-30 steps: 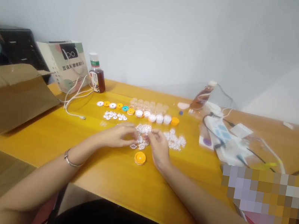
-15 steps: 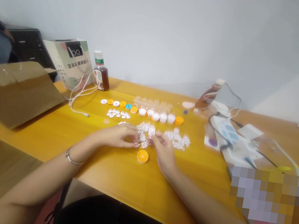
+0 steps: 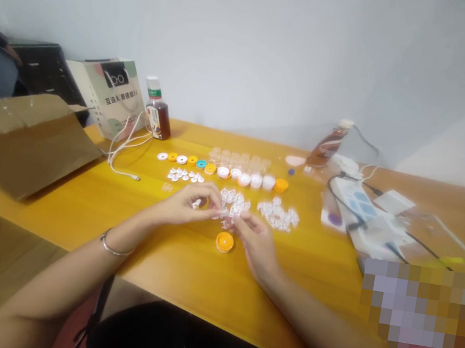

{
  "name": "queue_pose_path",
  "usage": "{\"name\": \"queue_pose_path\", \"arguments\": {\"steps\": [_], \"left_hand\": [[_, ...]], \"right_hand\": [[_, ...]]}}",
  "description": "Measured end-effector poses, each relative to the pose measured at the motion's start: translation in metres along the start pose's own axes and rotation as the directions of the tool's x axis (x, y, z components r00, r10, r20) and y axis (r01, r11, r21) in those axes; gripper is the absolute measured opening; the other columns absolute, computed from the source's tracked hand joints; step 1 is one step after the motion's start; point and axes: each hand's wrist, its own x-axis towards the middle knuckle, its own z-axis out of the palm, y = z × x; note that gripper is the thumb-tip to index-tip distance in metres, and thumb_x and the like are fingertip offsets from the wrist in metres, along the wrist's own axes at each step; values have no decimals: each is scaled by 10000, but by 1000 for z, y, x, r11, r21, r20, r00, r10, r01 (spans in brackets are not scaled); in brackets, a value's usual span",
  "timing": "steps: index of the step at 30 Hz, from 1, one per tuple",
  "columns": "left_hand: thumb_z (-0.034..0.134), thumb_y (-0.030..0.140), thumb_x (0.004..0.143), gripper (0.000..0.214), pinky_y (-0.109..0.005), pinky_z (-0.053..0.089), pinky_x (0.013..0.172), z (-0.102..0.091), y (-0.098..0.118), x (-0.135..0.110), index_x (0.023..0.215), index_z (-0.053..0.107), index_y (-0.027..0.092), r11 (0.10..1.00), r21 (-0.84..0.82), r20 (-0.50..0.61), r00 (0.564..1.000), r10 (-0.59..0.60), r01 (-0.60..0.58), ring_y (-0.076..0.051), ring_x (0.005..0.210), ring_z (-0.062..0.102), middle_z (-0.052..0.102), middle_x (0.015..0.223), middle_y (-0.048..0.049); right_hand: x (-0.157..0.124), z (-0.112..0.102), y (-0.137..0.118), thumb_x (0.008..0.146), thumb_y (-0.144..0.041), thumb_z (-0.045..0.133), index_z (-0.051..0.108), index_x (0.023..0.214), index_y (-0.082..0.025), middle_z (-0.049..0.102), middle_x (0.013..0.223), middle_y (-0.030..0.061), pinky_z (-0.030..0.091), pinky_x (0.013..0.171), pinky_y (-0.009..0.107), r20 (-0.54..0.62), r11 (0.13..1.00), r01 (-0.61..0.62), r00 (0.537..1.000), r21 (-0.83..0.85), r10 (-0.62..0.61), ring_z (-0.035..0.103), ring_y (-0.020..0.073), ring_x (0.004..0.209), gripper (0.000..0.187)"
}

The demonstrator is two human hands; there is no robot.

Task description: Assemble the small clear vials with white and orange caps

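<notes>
Pinching a white openwork piece [image 3: 235,212] between thumb and fingertips of the right hand [image 3: 260,246], held it almost tip to tip with the left hand [image 3: 190,205]. Had left thumb and forefinger drawn together at a small pale part [image 3: 223,212], but could not tell firm grip from light touch. Saw the round orange cap [image 3: 224,242] on the wooden table [image 3: 181,277], just bodyward of both sets of fingertips and nearer the right hand; found no long axis. Had loose white openwork pieces [image 3: 229,196] just beyond the fingertips.
</notes>
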Motion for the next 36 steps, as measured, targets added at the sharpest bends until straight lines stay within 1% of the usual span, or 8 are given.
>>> {"name": "queue_pose_path", "arguments": {"steps": [3,6,9,13,18,26,33,36], "left_hand": [[605,271,782,120,-229,442,656,5,-4,-1,773,563,158,973,-212,-85,990,-108,88,-91,680,535,596,755,-20],[629,270,759,144,-219,448,631,11,-11,-1,779,557,146,916,-370,-62,980,-191,155,-81,631,546,598,693,-5],[616,271,767,146,-231,452,648,16,-14,2,799,569,136,886,-426,-59,971,-231,185,-87,640,560,612,703,-11],[616,269,756,140,-226,431,656,20,-15,5,772,583,135,883,-422,-140,947,-288,206,-84,648,533,595,709,2],[629,309,747,186,-229,415,663,26,-21,6,768,578,132,837,-470,-91,928,-360,279,-90,657,517,579,710,5],[618,312,756,191,-235,402,690,34,-22,6,778,563,130,850,-428,-139,907,-397,307,-91,677,513,568,730,5],[600,301,772,171,-249,422,685,38,-23,5,792,554,138,918,-305,-216,920,-327,255,-105,700,519,560,746,-7],[599,294,781,205,-251,441,692,35,-23,4,928,568,154,961,-217,-252,941,-226,173,-120,764,534,570,849,-36]], "right_hand": [[-6,2,0,664,-297,703,639,679,-187,691,725,7,466,661,248,28,1000,-31,999,0,31,597,108,637,128],[-8,5,2,670,-298,701,671,721,-197,703,740,9,480,683,263,35,999,-41,999,1,41,610,114,645,117],[-7,5,3,666,-314,701,695,752,-203,707,749,14,494,713,289,24,999,-35,999,7,35,619,127,662,140],[-4,5,3,652,-336,712,705,759,-200,710,768,26,495,772,326,-6,999,-23,1000,47,23,626,142,700,173],[0,3,3,662,-335,704,704,756,-195,710,779,35,491,764,321,11,999,-25,1000,40,24,617,144,701,169],[2,3,4,661,-281,710,705,712,-199,692,724,2,467,719,264,-1,998,-28,1000,65,28,585,101,649,96],[2,3,5,663,-286,701,706,706,-192,679,686,2,470,710,273,3,999,-34,999,38,34,584,110,643,104],[2,3,4,657,-294,705,706,707,-191,675,686,4,471,701,272,6,998,-36,999,42,36,581,113,643,114]]}}
